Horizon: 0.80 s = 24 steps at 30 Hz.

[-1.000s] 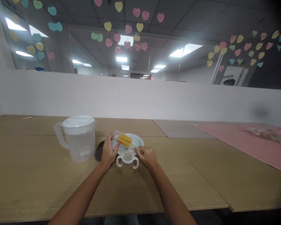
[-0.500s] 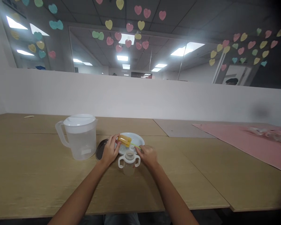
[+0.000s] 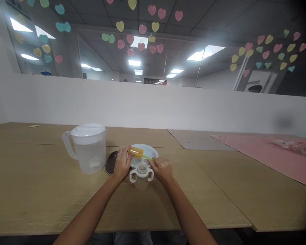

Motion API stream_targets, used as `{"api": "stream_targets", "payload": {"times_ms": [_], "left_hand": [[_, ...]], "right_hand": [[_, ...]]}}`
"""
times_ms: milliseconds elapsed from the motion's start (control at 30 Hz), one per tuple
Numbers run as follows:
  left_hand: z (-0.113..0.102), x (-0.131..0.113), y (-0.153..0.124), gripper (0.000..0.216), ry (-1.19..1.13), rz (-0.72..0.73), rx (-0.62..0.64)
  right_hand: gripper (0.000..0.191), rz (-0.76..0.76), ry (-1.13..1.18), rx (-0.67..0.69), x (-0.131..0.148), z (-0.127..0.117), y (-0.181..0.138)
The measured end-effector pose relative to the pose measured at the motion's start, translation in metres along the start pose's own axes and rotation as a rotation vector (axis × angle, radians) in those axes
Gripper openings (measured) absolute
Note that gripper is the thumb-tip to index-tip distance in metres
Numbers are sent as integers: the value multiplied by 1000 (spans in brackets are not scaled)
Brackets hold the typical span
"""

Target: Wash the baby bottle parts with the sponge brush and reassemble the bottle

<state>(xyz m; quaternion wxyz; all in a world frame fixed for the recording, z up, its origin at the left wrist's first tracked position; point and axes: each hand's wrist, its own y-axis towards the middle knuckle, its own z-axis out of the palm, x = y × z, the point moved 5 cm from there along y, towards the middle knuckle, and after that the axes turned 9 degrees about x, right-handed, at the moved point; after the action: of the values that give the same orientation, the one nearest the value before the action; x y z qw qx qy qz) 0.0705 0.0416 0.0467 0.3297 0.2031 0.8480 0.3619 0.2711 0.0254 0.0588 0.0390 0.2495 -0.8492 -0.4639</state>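
Observation:
My left hand is closed around one end of a translucent orange-yellow cup-like piece, tilted above a white plate. A thin green stick meets the orange piece's right end; whether it goes inside is too small to tell. Pinched in my right hand is the other end of that stick. Below and between my hands, a clear baby bottle with two white handles stands upright, its neck uncovered. Behind its neck a small clear-and-white part shows at the plate.
Left of my hands is a lidded clear pitcher with liquid inside. A dark round dish lies between it and my left hand. Pink cloth covers the right of the wooden table, with clear plastic items on it.
The whole view has shifted slightly. My hands keep the same hold on the orange piece and the green stick, and a little more of the stick shows between them.

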Motion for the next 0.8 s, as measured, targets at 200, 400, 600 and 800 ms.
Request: {"api": "stream_targets", "payload": {"times_ms": [200,400,600,800], "left_hand": [[7,-11,0,46,-5,108,50],[4,-16,0,40,5,185,57],[1,-21,-3,29,30,236,-14],[0,-18,-2,30,42,224,-19]], "right_hand": [[40,17,5,81,-2,6,-1],[43,29,17,117,-3,8,-2],[43,18,19,96,-4,7,-2],[42,41,20,67,-6,7,-3]]}}
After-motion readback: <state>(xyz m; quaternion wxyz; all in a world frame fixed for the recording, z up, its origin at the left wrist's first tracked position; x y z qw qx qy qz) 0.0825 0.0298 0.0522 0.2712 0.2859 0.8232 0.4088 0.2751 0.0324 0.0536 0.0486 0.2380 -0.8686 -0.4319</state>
